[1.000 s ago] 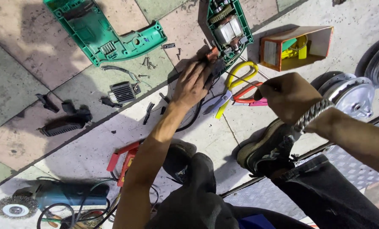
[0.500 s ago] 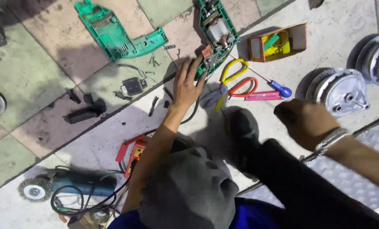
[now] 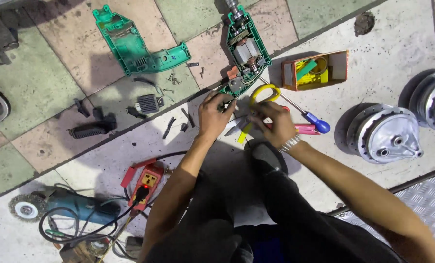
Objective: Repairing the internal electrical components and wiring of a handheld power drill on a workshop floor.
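**Both hands meet over a stripped power drill on a tiled floor**

A person seated on the floor (image 3: 57,97) works with both hands just below an opened green drill half (image 3: 244,53), its motor and wiring exposed, lying at 12 o'clock from the hands. The left hand (image 3: 215,114) rests at the drill's handle end, fingers curled in a narrow grip around a small part too hidden to identify. The right hand (image 3: 276,122), a metal watch at its wrist, presses down on yellow-handled pliers (image 3: 261,95) and small tools lying beneath it; whether its grip closes on any of them cannot be told. A blue-handled screwdriver (image 3: 317,122) lies at 3 o'clock from the right hand, just beside a pink-handled tool (image 3: 305,129). The drill's other green shell half (image 3: 135,46) lies well apart at 10 o'clock, loose screws (image 3: 171,78) near it. An open orange box (image 3: 319,70) holding yellow and green items sits at 1 o'clock. Grey metal hubs (image 3: 388,134) stand at 3 o'clock. At 8 o'clock lie a red power socket (image 3: 147,182) and a blue angle grinder (image 3: 76,207) fitted with a wire wheel.
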